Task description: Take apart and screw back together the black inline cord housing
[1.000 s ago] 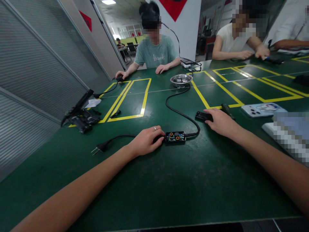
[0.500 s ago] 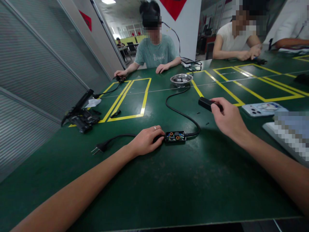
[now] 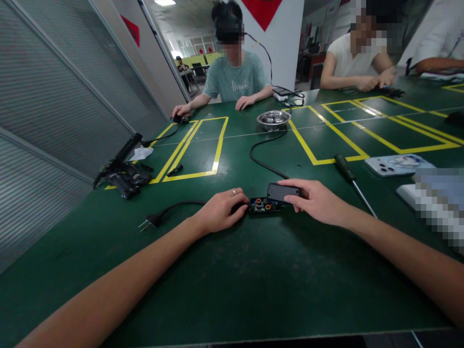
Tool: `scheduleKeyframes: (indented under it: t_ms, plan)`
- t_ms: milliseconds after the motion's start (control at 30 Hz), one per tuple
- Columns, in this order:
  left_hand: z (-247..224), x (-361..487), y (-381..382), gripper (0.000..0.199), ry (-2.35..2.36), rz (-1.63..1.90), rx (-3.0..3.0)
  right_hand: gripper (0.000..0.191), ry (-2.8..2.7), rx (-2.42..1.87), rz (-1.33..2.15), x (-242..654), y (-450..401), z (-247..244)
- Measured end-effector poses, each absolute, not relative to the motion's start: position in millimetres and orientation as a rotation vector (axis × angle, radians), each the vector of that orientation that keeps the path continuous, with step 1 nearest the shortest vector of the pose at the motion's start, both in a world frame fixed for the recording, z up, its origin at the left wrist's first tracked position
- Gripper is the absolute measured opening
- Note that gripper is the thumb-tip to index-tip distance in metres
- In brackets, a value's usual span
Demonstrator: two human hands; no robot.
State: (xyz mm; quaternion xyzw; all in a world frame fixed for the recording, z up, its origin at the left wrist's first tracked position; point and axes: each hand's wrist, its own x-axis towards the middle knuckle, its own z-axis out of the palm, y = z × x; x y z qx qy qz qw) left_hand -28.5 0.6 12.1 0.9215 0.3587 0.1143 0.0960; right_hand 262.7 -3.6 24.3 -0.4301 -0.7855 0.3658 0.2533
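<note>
An opened black case with a circuit board (image 3: 261,207) lies on the green table, its electronics and round orange-rimmed parts exposed. My left hand (image 3: 225,209) is closed at the left end of the case, around the cable end there. From that side a black cord runs left to a two-pin plug (image 3: 154,221). Between the fingers of my right hand (image 3: 308,197) is a black rectangular cover (image 3: 281,192), tilted just above the right part of the board. Another black cable (image 3: 263,162) curves from behind the cover up toward a metal bowl (image 3: 273,120).
To the right lie a screwdriver (image 3: 350,175), a phone (image 3: 398,164) and a pale blurred object (image 3: 416,200). Black parts (image 3: 126,179) are piled at the left. Yellow tape (image 3: 221,145) marks the table. People sit across it, one opposite with a hand (image 3: 245,102) on the table.
My right hand has moved left and nearer with the black cover, from beside the phone to over the board. The screwdriver is now uncovered. My left hand has stayed in place.
</note>
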Motion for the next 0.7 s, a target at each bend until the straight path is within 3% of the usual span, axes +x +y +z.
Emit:
scheduleKeyframes:
  t_ms: [133,300,700]
  plan:
    - [11,-29,0,0.019,1.068,0.338,2.73,0.061,-2.321,-1.178,0.665,265,-1,18]
    - [9,-30,1,0.019,1.067,0.336,2.73,0.052,-2.414,-1.176,0.363,268,-3,23]
    - [10,-29,1,0.013,1.07,0.356,2.72,0.048,-2.407,-0.911,0.493,226,-17,6]
